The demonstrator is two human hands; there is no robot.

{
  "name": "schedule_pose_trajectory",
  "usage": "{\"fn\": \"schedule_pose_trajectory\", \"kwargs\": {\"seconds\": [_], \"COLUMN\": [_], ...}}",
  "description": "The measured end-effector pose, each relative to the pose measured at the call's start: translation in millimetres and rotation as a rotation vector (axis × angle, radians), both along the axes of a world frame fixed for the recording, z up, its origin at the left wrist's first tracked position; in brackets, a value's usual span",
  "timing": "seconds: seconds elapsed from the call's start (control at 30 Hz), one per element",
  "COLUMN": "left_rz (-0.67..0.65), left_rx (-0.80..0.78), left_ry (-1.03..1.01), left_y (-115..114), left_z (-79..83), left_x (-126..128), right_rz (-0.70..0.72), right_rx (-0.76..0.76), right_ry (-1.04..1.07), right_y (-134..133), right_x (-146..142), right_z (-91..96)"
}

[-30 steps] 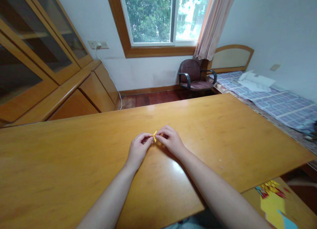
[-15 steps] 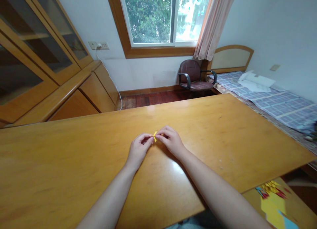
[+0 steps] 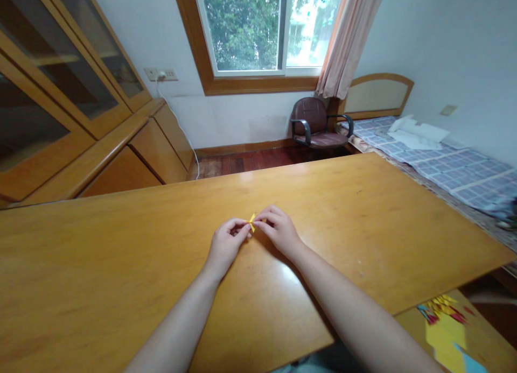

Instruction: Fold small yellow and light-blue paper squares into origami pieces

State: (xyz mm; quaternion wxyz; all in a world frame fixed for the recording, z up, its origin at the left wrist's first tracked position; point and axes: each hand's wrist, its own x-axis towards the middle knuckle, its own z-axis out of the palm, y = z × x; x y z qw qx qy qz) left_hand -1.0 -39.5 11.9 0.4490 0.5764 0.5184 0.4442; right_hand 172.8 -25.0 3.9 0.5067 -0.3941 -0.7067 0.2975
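A small folded piece of yellow paper [image 3: 252, 222] is pinched between both of my hands just above the wooden table [image 3: 121, 265]. My left hand [image 3: 226, 245] grips its left end with thumb and fingers closed. My right hand [image 3: 278, 230] pinches the right end, fingers curled. The two hands touch at the fingertips near the table's middle.
Coloured paper sheets and scraps [image 3: 444, 322] lie on a lower surface at the bottom right. Wooden cabinets with glass doors [image 3: 60, 104] line the left wall. A dark office chair [image 3: 317, 122] stands under the window, and a bed with a checked cover [image 3: 452, 163] is at right.
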Motion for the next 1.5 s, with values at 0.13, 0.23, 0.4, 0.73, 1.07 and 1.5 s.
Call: {"fn": "schedule_pose_trajectory", "kwargs": {"seconds": [0.13,0.23,0.4,0.73,1.07,1.5], "left_rz": [0.006,0.007,0.006,0.007,0.012,-0.008], "left_rx": [0.016,0.035,0.035,0.045,0.065,0.046], "left_ry": [0.004,0.012,-0.001,-0.005,0.004,0.011], "left_y": [0.8,1.4,1.5,3.4,3.3,0.6], "left_z": [-1.3,-3.6,-3.9,-8.6,-8.8,0.1], "left_x": [-0.7,-1.5,-1.0,-2.1,-2.0,-0.9], "right_rz": [-0.01,-0.019,-0.027,-0.04,-0.036,-0.017], "right_rx": [-0.009,-0.019,-0.024,-0.035,-0.048,-0.076], "right_ry": [0.0,0.001,0.005,0.031,0.039,0.026], "right_y": [-0.6,-1.0,-0.9,0.4,0.9,-0.2], "right_x": [-0.2,-0.5,-0.3,-0.3,1.0,1.3], "right_z": [2.2,3.2,3.7,3.9,3.5,4.9]}}
